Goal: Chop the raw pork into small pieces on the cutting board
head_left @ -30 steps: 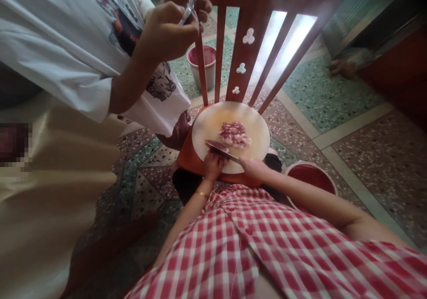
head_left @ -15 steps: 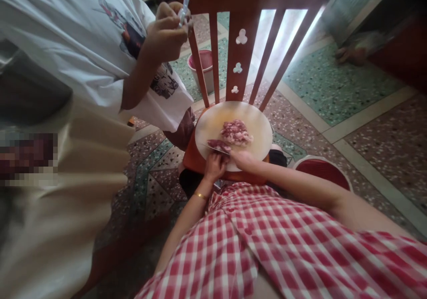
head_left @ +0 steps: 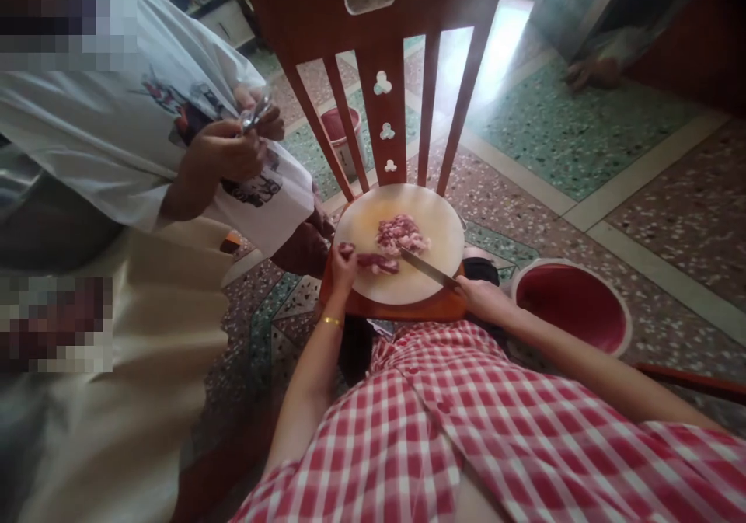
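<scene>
A round pale cutting board [head_left: 428, 278] lies on the seat of a wooden chair [head_left: 380, 26]. Cut pieces of raw meat [head_left: 401, 233] are heaped at its middle. At the board's left edge, my left hand [head_left: 345, 268] is closed on the end of a strip of meat [head_left: 376, 262], which stretches to the right over the board. My right hand [head_left: 483, 298] grips the handle of a knife [head_left: 430, 267] at the board's right edge. The blade points left, its tip beside the heap.
A red-lined bucket [head_left: 574, 305] stands on the floor to the right, and another bucket [head_left: 343, 130] behind the chair. On the left, a person in a white shirt [head_left: 116, 119] holds a small shiny object. A beige cloth [head_left: 134, 336] hangs at the left.
My right hand has drawn the knife right, away from my left hand. My left hand has moved to the board's left edge with the meat strip. The other person's hands have lowered.
</scene>
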`<state>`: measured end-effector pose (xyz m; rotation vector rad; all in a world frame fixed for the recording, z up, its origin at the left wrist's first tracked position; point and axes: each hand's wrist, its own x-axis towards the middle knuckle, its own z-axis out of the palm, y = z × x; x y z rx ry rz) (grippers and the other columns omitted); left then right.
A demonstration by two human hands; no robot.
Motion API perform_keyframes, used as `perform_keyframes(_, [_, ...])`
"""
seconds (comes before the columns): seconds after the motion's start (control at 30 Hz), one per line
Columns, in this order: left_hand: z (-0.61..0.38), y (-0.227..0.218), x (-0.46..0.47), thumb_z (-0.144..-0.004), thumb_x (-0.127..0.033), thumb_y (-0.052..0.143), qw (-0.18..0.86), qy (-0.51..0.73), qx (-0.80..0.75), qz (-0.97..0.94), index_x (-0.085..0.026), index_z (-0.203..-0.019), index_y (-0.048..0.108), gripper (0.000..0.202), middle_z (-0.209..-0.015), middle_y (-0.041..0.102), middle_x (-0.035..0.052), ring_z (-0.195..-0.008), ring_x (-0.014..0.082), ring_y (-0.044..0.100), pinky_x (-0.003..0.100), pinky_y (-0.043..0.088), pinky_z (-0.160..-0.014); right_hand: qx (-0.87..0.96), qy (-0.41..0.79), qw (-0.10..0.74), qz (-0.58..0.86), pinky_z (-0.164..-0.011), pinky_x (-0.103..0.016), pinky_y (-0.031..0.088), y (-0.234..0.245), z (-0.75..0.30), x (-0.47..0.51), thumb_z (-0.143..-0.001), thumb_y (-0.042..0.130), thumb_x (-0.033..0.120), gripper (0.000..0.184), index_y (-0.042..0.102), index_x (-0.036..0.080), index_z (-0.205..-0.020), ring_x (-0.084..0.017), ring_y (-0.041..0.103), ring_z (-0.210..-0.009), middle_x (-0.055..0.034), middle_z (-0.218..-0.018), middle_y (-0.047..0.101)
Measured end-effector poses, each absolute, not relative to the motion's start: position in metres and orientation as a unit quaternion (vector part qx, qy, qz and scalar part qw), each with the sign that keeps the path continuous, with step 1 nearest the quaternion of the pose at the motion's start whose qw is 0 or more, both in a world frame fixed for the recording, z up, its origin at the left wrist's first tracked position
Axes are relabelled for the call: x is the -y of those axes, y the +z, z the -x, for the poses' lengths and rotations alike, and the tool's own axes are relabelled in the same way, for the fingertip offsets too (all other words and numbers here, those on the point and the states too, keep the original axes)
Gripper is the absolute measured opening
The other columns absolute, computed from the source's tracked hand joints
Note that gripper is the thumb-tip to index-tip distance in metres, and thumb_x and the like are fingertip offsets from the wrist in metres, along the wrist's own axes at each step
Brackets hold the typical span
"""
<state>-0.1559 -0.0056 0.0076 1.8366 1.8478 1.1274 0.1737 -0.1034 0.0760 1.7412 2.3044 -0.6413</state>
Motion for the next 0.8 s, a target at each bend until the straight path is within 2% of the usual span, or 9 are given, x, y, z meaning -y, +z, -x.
perform_keyframes(0.17, [0.136,0.026,-0.039,-0.069,-0.018,0.059,0.08,0.324,-0.629,-0.703,-0.016,-0.107,0.051,0.039,-0.109,0.057,0.0134,-0.104,0.0263,0.052,0.042,0.039,-0.092,-0.773,-0.222,0.096,-0.586,-0.052,-0.026,0.029,0.077,-0.163,0.105,-0.093,0.032,0.027,0.022,0.05,0.017,-0.102,-0.021,0.066,-0.073,-0.0099,-0.082,0.069])
perform_keyframes(0.3, [0.127,0.027,-0.015,-0.075,-0.023,0.057,0.131,0.179,-0.56,-0.798,-0.022,-0.103,0.057,0.029,-0.103,0.06,0.008,-0.1,0.0249,0.054,0.041,0.039,-0.09,-0.761,-0.233,0.092,-0.598,-0.051,-0.025,0.027,0.075,-0.163,0.108,-0.093,0.032,0.026,0.021,0.05,0.018,-0.102,-0.019,0.065,-0.071,-0.0087,-0.081,0.069])
perform_keyframes(0.4, [0.126,0.027,0.014,-0.075,-0.036,0.06,0.142,0.064,-0.549,-0.822,-0.023,-0.11,0.055,0.037,-0.107,0.058,0.007,-0.106,0.0247,0.05,0.04,0.036,-0.093,-0.763,-0.24,0.092,-0.593,-0.051,-0.025,0.028,0.073,-0.166,0.11,-0.093,0.03,0.026,0.023,0.05,0.017,-0.1,-0.018,0.065,-0.071,-0.009,-0.081,0.069])
perform_keyframes(0.5, [0.118,0.028,0.041,-0.077,-0.032,0.058,0.122,-0.001,-0.58,-0.805,-0.02,-0.114,0.052,0.039,-0.103,0.06,0.0084,-0.101,0.0232,0.053,0.037,0.036,-0.091,-0.769,-0.242,0.101,-0.584,-0.052,-0.024,0.03,0.074,-0.163,0.109,-0.093,0.03,0.027,0.024,0.05,0.017,-0.103,-0.019,0.065,-0.071,-0.0094,-0.081,0.069])
perform_keyframes(0.63, [0.104,0.024,0.069,-0.083,-0.03,0.049,0.102,0.013,-0.667,-0.738,-0.019,-0.11,0.055,0.029,-0.089,0.063,0.0083,-0.087,0.022,0.058,0.034,0.039,-0.082,-0.776,-0.22,0.116,-0.58,-0.053,-0.023,0.034,0.081,-0.152,0.106,-0.093,0.03,0.026,0.025,0.05,0.016,-0.104,-0.019,0.065,-0.072,-0.0107,-0.082,0.069])
perform_keyframes(0.7, [0.102,0.021,0.077,-0.083,-0.031,0.05,0.082,0.058,-0.704,-0.703,-0.019,-0.11,0.055,0.03,-0.094,0.062,0.0096,-0.092,0.0237,0.056,0.036,0.04,-0.082,-0.781,-0.205,0.114,-0.579,-0.055,-0.023,0.036,0.085,-0.144,0.104,-0.093,0.031,0.025,0.024,0.051,0.016,-0.102,-0.019,0.065,-0.074,-0.0108,-0.083,0.068])
perform_keyframes(0.8, [0.106,0.017,0.081,-0.08,-0.025,0.052,0.062,0.137,-0.699,-0.699,-0.019,-0.117,0.051,0.038,-0.113,0.056,0.0123,-0.108,0.0256,0.049,0.038,0.039,-0.088,-0.787,-0.192,0.111,-0.575,-0.059,-0.024,0.039,0.089,-0.133,0.099,-0.092,0.032,0.023,0.021,0.051,0.017,-0.1,-0.02,0.066,-0.077,-0.0103,-0.085,0.068])
